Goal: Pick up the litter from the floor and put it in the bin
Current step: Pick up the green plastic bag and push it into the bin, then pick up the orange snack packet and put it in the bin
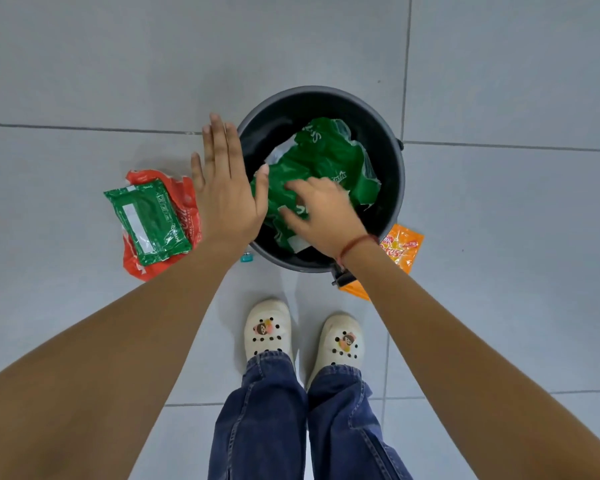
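Pressing green wrapper (321,168) into black bin (392,161): R hand (321,213), fingers gripping it. L hand (227,188) flat, fingers spread, beside rim. Red wrapper (187,202), green packet (148,220) on floor (84,81) nearby.

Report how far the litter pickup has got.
Done: nothing clearly settled in the bin yet. In hand: right hand pushes the green wrapper into it; left hand is open. Left on the floor: green packet atop red wrapper, orange packet, small blue cap.

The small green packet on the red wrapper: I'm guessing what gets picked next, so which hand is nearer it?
Left. The left hand hovers beside the green packet; the right hand presses the green bag in the bin.
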A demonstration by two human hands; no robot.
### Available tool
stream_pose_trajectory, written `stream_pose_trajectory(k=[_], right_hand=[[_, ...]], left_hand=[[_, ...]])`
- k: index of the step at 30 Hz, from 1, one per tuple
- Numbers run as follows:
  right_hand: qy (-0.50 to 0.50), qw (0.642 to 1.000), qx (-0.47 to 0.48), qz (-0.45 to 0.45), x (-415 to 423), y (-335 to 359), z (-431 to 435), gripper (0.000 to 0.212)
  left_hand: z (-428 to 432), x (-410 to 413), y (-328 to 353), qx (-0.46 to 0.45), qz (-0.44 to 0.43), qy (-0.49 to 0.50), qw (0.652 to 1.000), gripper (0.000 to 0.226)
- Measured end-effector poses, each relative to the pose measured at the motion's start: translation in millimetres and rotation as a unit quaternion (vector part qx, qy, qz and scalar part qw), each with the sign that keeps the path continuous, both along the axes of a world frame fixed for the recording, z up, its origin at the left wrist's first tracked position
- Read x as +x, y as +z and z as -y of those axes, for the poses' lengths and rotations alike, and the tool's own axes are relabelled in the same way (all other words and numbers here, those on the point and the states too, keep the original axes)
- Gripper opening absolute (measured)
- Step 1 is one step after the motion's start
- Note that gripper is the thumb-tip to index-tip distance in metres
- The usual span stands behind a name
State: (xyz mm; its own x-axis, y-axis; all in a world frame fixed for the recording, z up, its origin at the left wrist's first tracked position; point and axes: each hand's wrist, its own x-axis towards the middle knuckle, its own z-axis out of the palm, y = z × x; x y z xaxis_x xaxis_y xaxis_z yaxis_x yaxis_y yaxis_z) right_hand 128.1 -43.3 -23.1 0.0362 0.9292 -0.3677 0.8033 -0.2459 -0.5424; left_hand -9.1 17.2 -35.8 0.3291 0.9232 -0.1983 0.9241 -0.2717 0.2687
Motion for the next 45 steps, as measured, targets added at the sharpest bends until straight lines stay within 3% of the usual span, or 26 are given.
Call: stream_pose_trajectory(k=[3,5,7,9,11,13,17,20,22,23,26,28,30,33,36,38,40,42,45], right_hand=[[-0.149,0.968,0.198,0.047,33,19,24,0.019],[-0.325,0.921,0.2,0.076,58,15,41,0.019],[-0.513,0.845,0.136,0.062,78,-7,65,0.023],[-0.609,0.79,0.027,0.062,88,-41,91,0.029],[-0.617,0.771,-0.142,0.068,87,-75,113,0.046],[-0.618,0.737,-0.272,0.04,80,-99,124,0.077],[-0.652,0.695,-0.303,-0.004,82,-136,124,0.105],[-0.653,0.694,-0.302,0.012,86,-149,120,0.105],[-0.659,0.689,-0.299,0.03,92,-153,119,0.094],[-0.66,0.69,-0.296,0.036,95,-154,119,0.081],[-0.633,0.732,-0.253,0.014,103,-148,115,0.01],[-0.621,0.758,-0.202,0.01,104,-133,106,0.025],[-0.635,0.764,-0.111,-0.006,103,-107,91,0.026],[-0.642,0.759,0.11,-0.017,103,-46,68,0.017],[-0.584,0.741,0.331,0.012,105,29,44,0.014],[-0.536,0.738,0.409,0.005,96,66,32,0.016],[-0.485,0.771,0.413,0.008,77,85,23,0.021],[-0.425,0.821,0.382,0.017,51,86,19,0.013],[-0.352,0.898,0.263,-0.021,21,53,16,0.01]], left_hand=[[-1,2,1,0.002,-0.003,0.003,1.0,0.067],[-1,2,1,0.005,0.004,0.004,1.0,0.067],[0,2,1,0.005,0.017,0.006,1.0,0.069],[0,2,-1,0.008,0.033,0.006,0.999,0.07],[-1,2,-2,0.019,0.049,0.006,0.999,0.071],[-2,-1,-3,0.032,0.055,0.007,0.998,0.072],[-1,-2,-10,0.049,0.081,0.005,0.996,0.072],[1,-2,-12,0.053,0.093,0.003,0.994,0.072],[1,-2,-12,0.051,0.093,0.004,0.994,0.073],[1,-2,-13,0.052,0.093,0.004,0.994,0.073],[0,-2,-12,0.055,0.092,0.003,0.994,0.073],[1,-1,-11,0.051,0.09,0.004,0.995,0.073],[2,-1,-10,0.045,0.084,0.006,0.995,0.073],[2,0,-9,0.035,0.081,0.007,0.996,0.072],[1,0,-7,0.029,0.069,0.006,0.997,0.072],[1,0,-7,0.025,0.062,0.004,0.998,0.072],[1,0,-7,0.021,0.063,0.005,0.998,0.071],[0,0,-7,0.018,0.068,0.009,0.997,0.068],[-1,0,-7,0.016,0.072,0.012,0.997,0.065]])
